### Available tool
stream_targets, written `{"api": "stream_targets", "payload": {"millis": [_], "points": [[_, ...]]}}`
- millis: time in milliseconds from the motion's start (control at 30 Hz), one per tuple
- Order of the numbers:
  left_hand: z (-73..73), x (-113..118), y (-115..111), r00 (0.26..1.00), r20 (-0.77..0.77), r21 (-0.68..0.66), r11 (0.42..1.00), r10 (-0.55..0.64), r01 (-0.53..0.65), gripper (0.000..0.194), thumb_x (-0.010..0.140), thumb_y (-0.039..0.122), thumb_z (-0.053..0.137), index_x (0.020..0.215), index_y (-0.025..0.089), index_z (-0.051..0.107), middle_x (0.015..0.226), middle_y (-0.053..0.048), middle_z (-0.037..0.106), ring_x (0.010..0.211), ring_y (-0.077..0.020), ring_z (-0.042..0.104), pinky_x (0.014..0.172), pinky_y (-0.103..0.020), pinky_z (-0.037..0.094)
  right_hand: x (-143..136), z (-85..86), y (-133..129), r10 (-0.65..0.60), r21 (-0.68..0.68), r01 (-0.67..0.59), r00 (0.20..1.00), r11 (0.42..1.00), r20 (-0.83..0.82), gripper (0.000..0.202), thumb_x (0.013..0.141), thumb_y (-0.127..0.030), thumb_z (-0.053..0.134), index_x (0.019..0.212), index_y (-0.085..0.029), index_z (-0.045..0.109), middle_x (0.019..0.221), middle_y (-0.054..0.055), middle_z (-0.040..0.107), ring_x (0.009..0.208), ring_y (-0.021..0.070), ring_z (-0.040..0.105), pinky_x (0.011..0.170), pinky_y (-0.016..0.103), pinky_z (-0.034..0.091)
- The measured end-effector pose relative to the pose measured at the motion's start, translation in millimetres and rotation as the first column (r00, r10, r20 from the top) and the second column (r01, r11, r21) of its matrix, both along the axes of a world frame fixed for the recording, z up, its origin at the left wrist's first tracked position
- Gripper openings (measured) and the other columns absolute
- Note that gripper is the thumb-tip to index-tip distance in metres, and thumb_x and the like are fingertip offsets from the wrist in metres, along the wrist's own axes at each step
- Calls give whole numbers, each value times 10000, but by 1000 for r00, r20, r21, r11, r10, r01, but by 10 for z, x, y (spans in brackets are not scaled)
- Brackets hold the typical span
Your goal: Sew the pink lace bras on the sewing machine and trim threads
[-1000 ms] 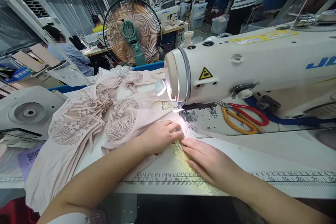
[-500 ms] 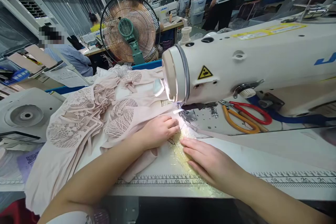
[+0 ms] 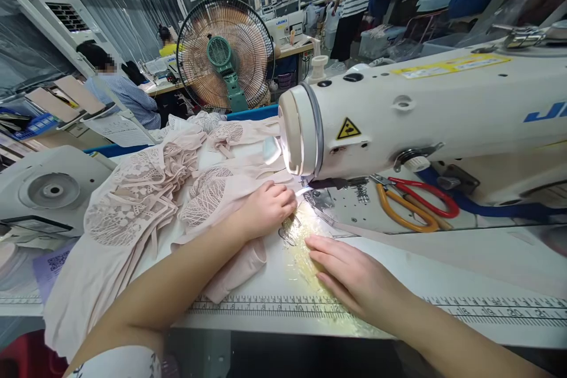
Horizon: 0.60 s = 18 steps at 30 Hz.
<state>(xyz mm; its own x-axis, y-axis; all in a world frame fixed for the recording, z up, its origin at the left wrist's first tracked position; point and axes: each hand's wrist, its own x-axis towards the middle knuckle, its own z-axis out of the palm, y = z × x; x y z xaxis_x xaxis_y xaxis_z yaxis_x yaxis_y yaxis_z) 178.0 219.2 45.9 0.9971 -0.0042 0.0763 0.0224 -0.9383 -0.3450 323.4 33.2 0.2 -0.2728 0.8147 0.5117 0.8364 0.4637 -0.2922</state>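
Note:
My left hand (image 3: 268, 207) is closed, its fingers bunched on the edge of a pale pink lace garment (image 3: 241, 198), just left of the needle area of the sewing machine (image 3: 354, 124). The garment's lace panel lies left of that hand. My right hand (image 3: 349, 271) rests flat with fingers stretched out, on a yellowish, shiny taped patch (image 3: 303, 260) of the table. A thin dark metal loop (image 3: 287, 236) shows below my left fingertips; its kind is unclear. A pale pink strip (image 3: 376, 231) runs right from the needle plate.
Scissors (image 3: 410, 207) with red and orange handles lie on the machine bed. More pink lace garments (image 3: 128, 201) are heaped at left. A ruler strip (image 3: 274, 307) follows the front edge. A large fan (image 3: 225, 56) and people at work stand behind.
My left hand has drawn slightly left, away from the needle area; my right hand stays put. The view has shifted a little, and the person in the striped top behind has moved left.

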Motion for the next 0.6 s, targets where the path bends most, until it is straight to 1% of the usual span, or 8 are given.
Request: {"api": "stream_targets", "payload": {"millis": [100,200,333,400,467,500,567,600], "points": [[-10,-67,-64,994,-5,46,993,109,-108,332,970,197,349,1195,119,581,1216,-126,615,1152,-263,532,1028,-491,358,-91,74,-30,12,14,-11,1000,1000,-25,234,896,-156,427,1031,-130,616,1147,144,659,1096,215,606,908,342,538],[21,-247,-165,970,-33,98,966,242,-238,357,972,206,333,1222,122,572,1318,-136,558,1258,-298,465,1061,-569,303,-355,158,-41,51,39,-48,996,998,-76,240,886,-169,459,1071,-119,603,1155,155,648,1063,212,614,883,334,545],[137,-671,-342,915,-52,145,909,401,-391,394,963,219,345,1319,171,507,1427,-134,454,1322,-304,407,1079,-597,271,-866,164,73,20,24,-19,999,1000,-32,449,804,-256,601,1201,-50,562,1255,241,566,1154,323,547,903,437,521],[200,-925,-413,867,-2,158,856,499,-493,434,948,211,369,1376,211,446,1441,-136,434,1333,-330,390,1066,-638,254,-1078,126,177,-32,-21,32,999,999,-26,500,742,-247,666,1193,-50,580,1235,267,562,1145,372,534,881,482,509],[268,-1177,-447,791,42,141,780,610,-609,476,923,161,382,1394,225,421,1434,-142,442,1315,-354,407,1046,-658,260,-1211,87,280,-50,-74,45,997,996,-63,277,736,-147,632,1008,-102,663,1038,211,646,995,334,599,801,457,519],[311,-1293,-450,739,43,98,733,672,-673,493,905,132,391,1391,209,426,1407,-154,472,1285,-353,443,1040,-641,284,-1243,76,319,-40,-89,32,995,996,-91,156,746,-93,582,867,-126,676,895,163,661,887,294,619,755,429,520],[434,-1490,-439,628,7,-26,628,778,-778,501,869,109,421,1367,163,452,1303,-166,563,1184,-322,537,1002,-545,385,-1235,87,354,9,-98,-24,989,995,-149,203,768,-43,488,674,-158,626,699,88,620,730,225,605,689,372,510],[517,-1563,-432,584,-14,-96,580,812,-809,485,860,118,434,1342,149,478,1237,-157,605,1122,-297,578,956,-476,441,-1194,116,344,42,-93,-59,985,994,-169,233,787,-50,453,664,-167,612,682,72,612,705,203,599,672,345,509]]}}
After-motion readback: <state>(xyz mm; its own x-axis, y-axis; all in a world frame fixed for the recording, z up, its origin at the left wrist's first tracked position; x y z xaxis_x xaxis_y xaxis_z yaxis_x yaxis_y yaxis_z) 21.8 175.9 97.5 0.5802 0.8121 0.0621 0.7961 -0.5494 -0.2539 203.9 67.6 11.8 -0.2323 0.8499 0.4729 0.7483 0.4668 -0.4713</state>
